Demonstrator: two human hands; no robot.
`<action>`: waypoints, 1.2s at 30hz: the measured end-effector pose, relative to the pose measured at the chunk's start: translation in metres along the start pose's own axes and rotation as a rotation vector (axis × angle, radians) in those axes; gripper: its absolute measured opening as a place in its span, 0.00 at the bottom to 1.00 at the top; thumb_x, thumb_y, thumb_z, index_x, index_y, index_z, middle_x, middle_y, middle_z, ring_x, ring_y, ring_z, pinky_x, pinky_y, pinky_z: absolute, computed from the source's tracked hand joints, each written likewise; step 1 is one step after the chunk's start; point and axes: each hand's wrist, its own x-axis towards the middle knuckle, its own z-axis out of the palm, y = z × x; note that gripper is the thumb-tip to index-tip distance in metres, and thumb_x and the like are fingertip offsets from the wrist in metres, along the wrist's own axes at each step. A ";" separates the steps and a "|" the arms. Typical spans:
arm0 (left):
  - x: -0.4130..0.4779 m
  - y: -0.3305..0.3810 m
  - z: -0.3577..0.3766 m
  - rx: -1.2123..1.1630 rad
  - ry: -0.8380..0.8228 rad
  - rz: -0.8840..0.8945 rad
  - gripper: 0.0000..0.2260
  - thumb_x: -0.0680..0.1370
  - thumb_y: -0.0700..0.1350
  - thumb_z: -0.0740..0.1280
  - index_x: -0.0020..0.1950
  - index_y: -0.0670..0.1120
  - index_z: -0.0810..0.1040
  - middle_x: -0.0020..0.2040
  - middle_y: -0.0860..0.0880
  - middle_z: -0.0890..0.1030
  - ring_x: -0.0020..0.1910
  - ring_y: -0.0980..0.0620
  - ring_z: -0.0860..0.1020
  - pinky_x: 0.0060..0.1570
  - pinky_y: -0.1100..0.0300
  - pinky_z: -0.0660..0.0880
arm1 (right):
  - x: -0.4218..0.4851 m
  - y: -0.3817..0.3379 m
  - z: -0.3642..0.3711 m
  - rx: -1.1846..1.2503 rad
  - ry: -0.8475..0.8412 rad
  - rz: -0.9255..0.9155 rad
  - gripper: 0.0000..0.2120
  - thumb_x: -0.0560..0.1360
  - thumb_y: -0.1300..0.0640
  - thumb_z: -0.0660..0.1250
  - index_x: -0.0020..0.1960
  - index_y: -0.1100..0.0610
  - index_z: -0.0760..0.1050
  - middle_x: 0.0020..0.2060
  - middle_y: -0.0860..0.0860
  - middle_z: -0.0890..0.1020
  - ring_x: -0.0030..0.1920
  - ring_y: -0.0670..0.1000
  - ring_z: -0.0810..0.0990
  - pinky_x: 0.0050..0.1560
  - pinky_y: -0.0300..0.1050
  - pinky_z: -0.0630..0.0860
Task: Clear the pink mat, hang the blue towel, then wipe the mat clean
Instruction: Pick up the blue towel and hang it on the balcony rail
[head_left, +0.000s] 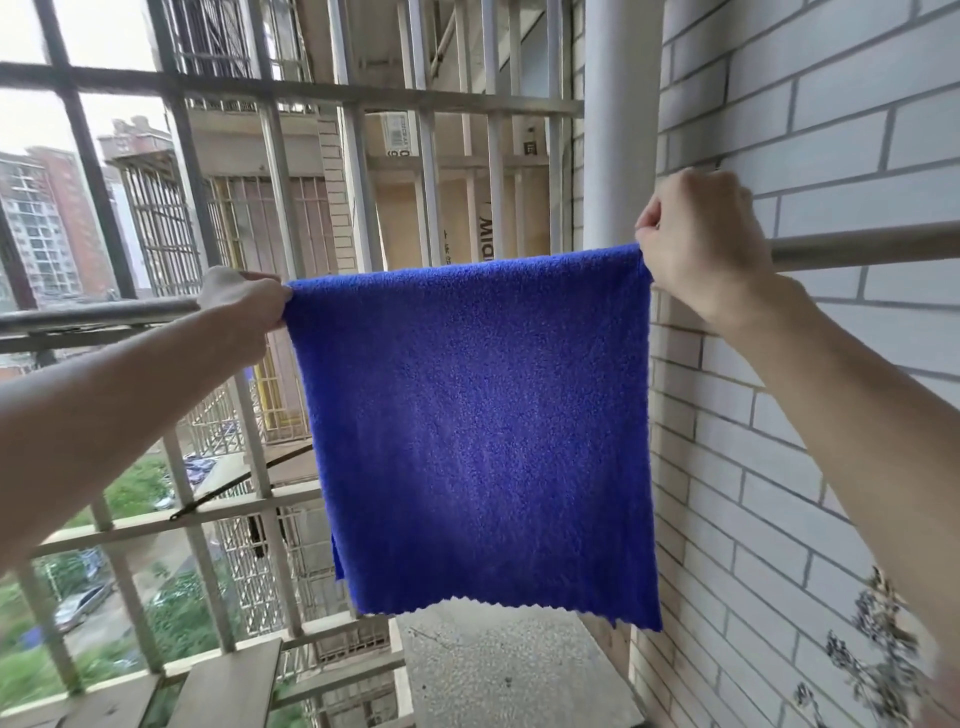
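Blue towel (478, 431) drapes over the rail (857, 244); left hand (249, 306) and right hand (696, 244) each pinch a top corner, best pulled taut and level before letting go

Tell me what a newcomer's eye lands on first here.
The bright blue towel fills the centre, hanging flat with its top edge along a metal rail. The left hand pinches its upper left corner and the right hand its upper right corner. Barred window grilles stand at left, a white brick wall at right.
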 end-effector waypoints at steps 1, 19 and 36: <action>0.003 0.000 0.000 -0.006 0.025 -0.002 0.07 0.77 0.37 0.69 0.54 0.41 0.79 0.48 0.45 0.80 0.49 0.47 0.81 0.56 0.55 0.79 | -0.001 0.001 0.001 -0.001 0.001 -0.007 0.07 0.73 0.69 0.65 0.41 0.65 0.82 0.36 0.61 0.83 0.39 0.61 0.82 0.41 0.46 0.79; -0.054 0.001 0.005 0.766 -0.246 0.838 0.24 0.75 0.36 0.65 0.72 0.44 0.71 0.68 0.44 0.72 0.68 0.46 0.66 0.69 0.45 0.64 | -0.033 -0.020 -0.008 -0.113 -0.130 -0.227 0.13 0.75 0.62 0.62 0.58 0.61 0.78 0.53 0.58 0.77 0.58 0.58 0.72 0.56 0.52 0.74; -0.220 -0.035 -0.023 1.027 -0.753 0.777 0.09 0.75 0.43 0.58 0.38 0.45 0.75 0.41 0.48 0.79 0.40 0.45 0.77 0.41 0.50 0.77 | -0.168 -0.068 -0.056 -0.125 -0.717 -0.053 0.09 0.74 0.60 0.58 0.44 0.57 0.78 0.43 0.51 0.80 0.43 0.55 0.80 0.42 0.50 0.79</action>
